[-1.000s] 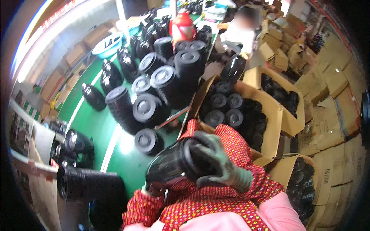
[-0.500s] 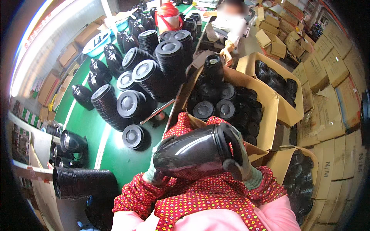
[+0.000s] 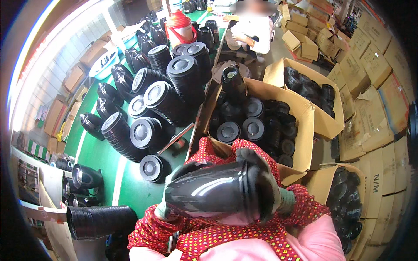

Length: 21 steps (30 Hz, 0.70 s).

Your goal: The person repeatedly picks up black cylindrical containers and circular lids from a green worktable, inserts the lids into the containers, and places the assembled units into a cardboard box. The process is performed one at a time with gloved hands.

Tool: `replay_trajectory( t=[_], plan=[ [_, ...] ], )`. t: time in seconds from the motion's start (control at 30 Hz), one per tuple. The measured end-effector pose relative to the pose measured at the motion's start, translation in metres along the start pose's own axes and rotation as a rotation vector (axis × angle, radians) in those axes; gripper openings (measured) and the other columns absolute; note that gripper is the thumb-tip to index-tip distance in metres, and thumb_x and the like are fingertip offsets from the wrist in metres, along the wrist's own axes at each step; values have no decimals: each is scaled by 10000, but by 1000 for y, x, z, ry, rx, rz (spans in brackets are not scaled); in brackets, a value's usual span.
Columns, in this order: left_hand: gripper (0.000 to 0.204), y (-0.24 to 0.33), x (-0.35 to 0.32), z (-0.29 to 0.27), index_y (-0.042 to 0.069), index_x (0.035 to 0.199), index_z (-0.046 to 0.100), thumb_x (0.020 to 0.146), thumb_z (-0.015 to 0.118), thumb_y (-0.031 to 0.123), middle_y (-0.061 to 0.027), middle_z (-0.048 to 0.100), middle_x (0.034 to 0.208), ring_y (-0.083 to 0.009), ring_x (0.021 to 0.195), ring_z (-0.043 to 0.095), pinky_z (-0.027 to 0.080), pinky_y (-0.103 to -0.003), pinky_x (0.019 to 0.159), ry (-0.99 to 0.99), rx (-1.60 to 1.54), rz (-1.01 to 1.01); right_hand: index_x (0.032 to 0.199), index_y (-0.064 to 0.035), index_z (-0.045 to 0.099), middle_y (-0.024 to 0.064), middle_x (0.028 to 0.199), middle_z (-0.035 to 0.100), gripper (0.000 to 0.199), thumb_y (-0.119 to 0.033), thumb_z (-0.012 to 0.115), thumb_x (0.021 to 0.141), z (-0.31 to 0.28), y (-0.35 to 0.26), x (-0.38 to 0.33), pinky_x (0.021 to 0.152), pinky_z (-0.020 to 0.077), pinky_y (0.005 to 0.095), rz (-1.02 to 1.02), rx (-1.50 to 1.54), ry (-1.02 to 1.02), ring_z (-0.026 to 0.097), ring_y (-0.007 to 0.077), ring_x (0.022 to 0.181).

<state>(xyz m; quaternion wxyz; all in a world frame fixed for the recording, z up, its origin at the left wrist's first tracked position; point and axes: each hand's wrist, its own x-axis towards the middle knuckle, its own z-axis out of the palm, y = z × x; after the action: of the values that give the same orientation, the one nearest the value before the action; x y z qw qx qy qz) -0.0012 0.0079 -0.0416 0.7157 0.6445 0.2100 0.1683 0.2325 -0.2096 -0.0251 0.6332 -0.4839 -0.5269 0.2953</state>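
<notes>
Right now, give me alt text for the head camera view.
A gloved left hand and right hand hold a glossy black tapered container sideways. Ahead, stacks of round black parts crowd a green table; an open cardboard box of black pieces sits to the right.

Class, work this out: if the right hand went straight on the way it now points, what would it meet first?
The glossy black container, whose right end the right hand seems to cup; blur hides exactly where they touch.
</notes>
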Motion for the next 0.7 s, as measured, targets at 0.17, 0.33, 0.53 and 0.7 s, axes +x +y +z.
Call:
replay_trajectory(
  t=[0.17,0.33,0.53,0.7],
  plan=[
    [637,61,7,-12,-83,1400,599,887,849,200,-207,733,1243,-313,1001,782,626,-413,881,196,1023,928,1666,-58,319,121,1651,440,823,-646,413,1098,13,4,10,1250,365,389,678,720,202,480,237,1478],
    [450,-9,-10,-17,-26,1418,619,1021,654,184,-172,704,1320,-269,1218,686,600,-402,993,178,-328,-102,1616,-42,424,163,1717,318,874,-686,529,1034,17,-18,29,1252,330,408,51,156,50,409,290,1529],
    [636,61,-9,20,-58,1424,603,877,845,157,-185,724,1269,-287,1110,742,612,-390,952,369,432,213,1618,-64,433,125,1615,501,692,-528,510,1109,28,10,11,1192,428,382,534,732,309,546,235,1421],
    [658,58,-7,0,-29,1496,540,921,811,142,-213,659,1391,-294,1037,755,621,-397,901,302,567,314,1647,-46,380,140,1676,402,826,-620,525,1070,30,13,17,1131,472,361,588,740,254,583,249,1350]
  ],
)
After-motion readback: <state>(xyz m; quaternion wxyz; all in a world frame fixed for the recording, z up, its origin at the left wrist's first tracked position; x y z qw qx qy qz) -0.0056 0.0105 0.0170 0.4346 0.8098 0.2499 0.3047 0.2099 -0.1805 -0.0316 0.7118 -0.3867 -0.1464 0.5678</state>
